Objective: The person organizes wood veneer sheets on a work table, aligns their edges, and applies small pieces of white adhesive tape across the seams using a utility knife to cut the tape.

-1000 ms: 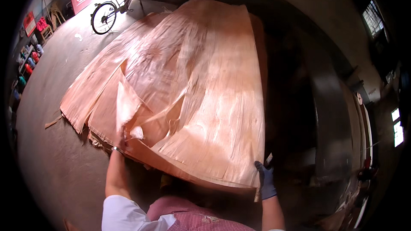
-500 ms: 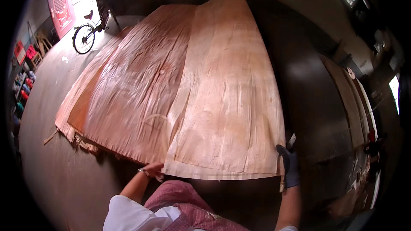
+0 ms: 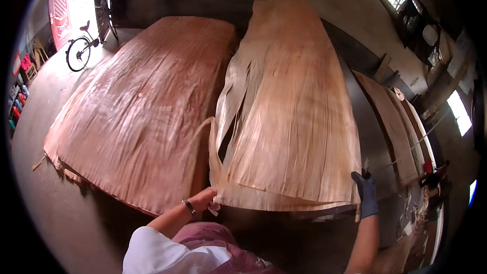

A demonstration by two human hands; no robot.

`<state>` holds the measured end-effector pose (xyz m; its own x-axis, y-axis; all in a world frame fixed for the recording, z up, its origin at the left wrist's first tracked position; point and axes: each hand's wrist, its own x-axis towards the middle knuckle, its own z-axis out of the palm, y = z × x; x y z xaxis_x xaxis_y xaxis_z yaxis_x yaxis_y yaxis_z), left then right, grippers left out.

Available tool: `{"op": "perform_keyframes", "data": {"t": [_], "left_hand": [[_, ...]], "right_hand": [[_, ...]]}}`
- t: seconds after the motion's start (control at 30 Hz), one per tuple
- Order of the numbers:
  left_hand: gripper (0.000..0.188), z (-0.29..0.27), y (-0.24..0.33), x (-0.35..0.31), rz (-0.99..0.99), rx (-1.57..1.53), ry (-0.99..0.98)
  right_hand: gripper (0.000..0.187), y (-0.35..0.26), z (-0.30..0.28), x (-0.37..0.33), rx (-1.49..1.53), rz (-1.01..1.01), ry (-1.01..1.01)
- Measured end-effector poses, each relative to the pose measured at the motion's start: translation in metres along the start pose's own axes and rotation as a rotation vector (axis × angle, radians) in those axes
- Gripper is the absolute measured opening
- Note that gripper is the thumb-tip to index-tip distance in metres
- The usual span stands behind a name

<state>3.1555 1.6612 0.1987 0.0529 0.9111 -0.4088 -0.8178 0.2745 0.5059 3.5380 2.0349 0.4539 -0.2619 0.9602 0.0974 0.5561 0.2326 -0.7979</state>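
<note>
A long pale wood veneer sheet (image 3: 299, 122) stretches away in front of me, with splits and a loose torn strip (image 3: 215, 157) along its left side. My left hand (image 3: 205, 199), bare and with a metal band at the wrist, is closed on its near left corner. At the near right corner, my right hand (image 3: 367, 194) in a grey-blue glove grips the edge. A small pale, blade-like piece sticks up from that glove; its kind is unclear. To the left lies a stack of reddish veneer (image 3: 142, 111), with a dark gap between it and the sheet.
A dark tabletop (image 3: 373, 122) lies under and right of the sheet, with more veneer (image 3: 385, 116) beyond it. Scraps (image 3: 411, 223) lie at the lower right. A bicycle (image 3: 79, 53) stands far left by the bright doorway and red door (image 3: 61, 10).
Both hands have carried the pale sheet to the right, off the reddish stack, baring more of its top. A gap has opened between them, and the splits at the sheet's left edge gape wider.
</note>
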Motion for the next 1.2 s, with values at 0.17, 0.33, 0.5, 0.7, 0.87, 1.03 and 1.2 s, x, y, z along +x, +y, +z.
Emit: {"op": "perform_keyframes", "data": {"t": [0.17,0.33,0.5,0.7,0.87,1.03,1.2], "left_hand": [[0.03,0.102,0.0,0.052,0.021,0.104,0.283],[0.037,0.17,-0.028,0.121,-0.002,0.05,0.108],[0.031,0.217,-0.079,0.187,0.118,-0.022,0.239],[0.024,0.284,-0.107,0.224,0.137,0.204,0.601],[0.029,0.311,-0.142,0.273,0.116,0.404,0.7],[0.029,0.304,-0.157,0.312,0.056,0.449,0.715],[0.029,0.309,-0.166,0.341,-0.013,0.549,0.706]], "right_hand": [[0.042,0.037,-0.066,0.055,0.035,-0.006,-0.036],[0.04,0.117,-0.144,0.127,0.016,0.02,-0.012],[0.035,0.206,-0.19,0.191,0.017,-0.132,-0.05],[0.032,0.309,-0.187,0.24,0.075,-0.11,0.03],[0.028,0.401,-0.206,0.286,0.287,-0.124,-0.12],[0.026,0.442,-0.207,0.306,0.092,0.059,-0.167],[0.03,0.477,-0.202,0.315,0.127,0.036,-0.174]]}}
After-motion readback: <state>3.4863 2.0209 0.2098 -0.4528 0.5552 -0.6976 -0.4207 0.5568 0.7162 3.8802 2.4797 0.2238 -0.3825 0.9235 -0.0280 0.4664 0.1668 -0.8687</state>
